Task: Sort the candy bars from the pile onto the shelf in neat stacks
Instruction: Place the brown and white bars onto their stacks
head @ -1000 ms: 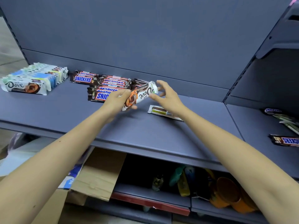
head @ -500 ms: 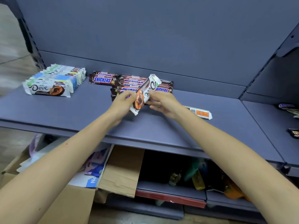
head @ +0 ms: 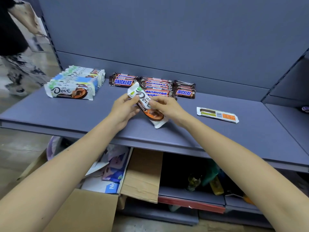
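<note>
My left grip (head: 124,107) and right grip (head: 167,106) both pinch the Dove bar (head: 143,97); judged light, stiff inside a slick, crinkly wrapper, best held by its long edges.

White-wrapped Dove bar at centre (head: 143,97): white, black script lettering, brown band, orange swirl at lower end, small green badges.
Row of white Dove bars at left (head: 73,88): white, some pale blue or green; front one with black script and orange-brown swirl.
Dark brown Snickers bars (head: 156,88): brown, blue letters on white, red edging.
Flat white bar lying back-up (head: 217,114): white with brown, olive-green and orange blocks, a barcode.
Metal shelf (head: 66,114): plain slate blue-grey.
Cardboard box flap (head: 142,173): plain tan.
</note>
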{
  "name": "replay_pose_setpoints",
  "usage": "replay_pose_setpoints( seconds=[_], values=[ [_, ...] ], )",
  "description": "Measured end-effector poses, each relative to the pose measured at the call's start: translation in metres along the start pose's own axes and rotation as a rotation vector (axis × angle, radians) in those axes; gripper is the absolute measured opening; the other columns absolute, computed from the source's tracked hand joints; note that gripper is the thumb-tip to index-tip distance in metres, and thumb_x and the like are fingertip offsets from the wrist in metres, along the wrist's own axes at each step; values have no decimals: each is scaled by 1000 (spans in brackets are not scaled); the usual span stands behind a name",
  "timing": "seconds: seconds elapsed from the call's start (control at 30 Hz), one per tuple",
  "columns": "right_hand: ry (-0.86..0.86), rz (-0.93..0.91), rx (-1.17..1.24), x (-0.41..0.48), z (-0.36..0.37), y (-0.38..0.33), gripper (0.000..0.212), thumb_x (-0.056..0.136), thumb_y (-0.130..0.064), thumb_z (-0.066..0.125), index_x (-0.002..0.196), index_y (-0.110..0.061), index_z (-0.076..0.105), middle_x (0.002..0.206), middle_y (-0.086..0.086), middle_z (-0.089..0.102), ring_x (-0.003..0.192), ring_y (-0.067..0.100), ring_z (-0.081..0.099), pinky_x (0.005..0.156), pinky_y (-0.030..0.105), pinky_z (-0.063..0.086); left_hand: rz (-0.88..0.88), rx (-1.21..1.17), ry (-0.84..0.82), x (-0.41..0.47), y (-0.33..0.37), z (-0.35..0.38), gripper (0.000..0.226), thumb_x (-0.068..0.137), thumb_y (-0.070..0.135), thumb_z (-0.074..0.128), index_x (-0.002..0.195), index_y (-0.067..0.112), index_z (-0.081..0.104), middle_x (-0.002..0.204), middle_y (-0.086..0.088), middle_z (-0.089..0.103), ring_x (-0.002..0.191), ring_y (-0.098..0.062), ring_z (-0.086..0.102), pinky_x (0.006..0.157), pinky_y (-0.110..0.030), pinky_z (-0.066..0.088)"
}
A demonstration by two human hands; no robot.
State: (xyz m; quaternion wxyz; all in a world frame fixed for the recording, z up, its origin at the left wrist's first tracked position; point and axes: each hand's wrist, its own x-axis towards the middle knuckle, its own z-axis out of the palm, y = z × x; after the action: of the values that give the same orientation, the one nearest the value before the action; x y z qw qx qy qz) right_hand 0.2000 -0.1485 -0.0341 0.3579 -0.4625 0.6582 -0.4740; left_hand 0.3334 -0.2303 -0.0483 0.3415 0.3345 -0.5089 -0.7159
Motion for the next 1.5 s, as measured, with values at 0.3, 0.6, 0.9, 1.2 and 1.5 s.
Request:
replay_pose_setpoints(
  seconds=[0.3,0.6,0.9,1.2,1.5],
  values=[
    [39,-2,-271,20,28,2,5,86,-18,64,86,-20,69,82,-2,62,82,15,55,85,44,51,15,-141,194,10,7,-44,8,96,11,48,96,17,52,91,0,62,83,-13,59,58,-15,52],
    [64,-135,-481,63,90,-17,21,87,-23,63,103,-13,72,86,2,67,78,9,51,60,17,36,493,1045,453,7,-11,-130,12,80,3,52,92,3,55,89,-15,56,93,-35,51,80,-33,34],
    [16,-216,-693,114,147,-33,25,82,-31,67,91,-9,72,90,9,70,77,13,51,65,28,36,409,1125,419,-1,-9,-126,12,82,8,49,88,5,59,85,-12,64,88,-31,53,71,-37,41],
    [-65,-327,-850,134,167,-53,25,79,-28,69,85,-12,52,87,11,62,84,26,54,70,34,41,392,1109,400,-2,-9,-127,11,84,11,49,91,8,57,89,-10,62,92,-28,49,75,-38,40],
    [-78,-446,-988,147,180,-56,26,80,-27,66,95,-7,56,102,9,59,94,26,54,66,29,33,408,1137,404,0,-11,-128,11,84,12,48,89,8,57,87,-8,60,88,-26,49,71,-36,39]
  ],
)
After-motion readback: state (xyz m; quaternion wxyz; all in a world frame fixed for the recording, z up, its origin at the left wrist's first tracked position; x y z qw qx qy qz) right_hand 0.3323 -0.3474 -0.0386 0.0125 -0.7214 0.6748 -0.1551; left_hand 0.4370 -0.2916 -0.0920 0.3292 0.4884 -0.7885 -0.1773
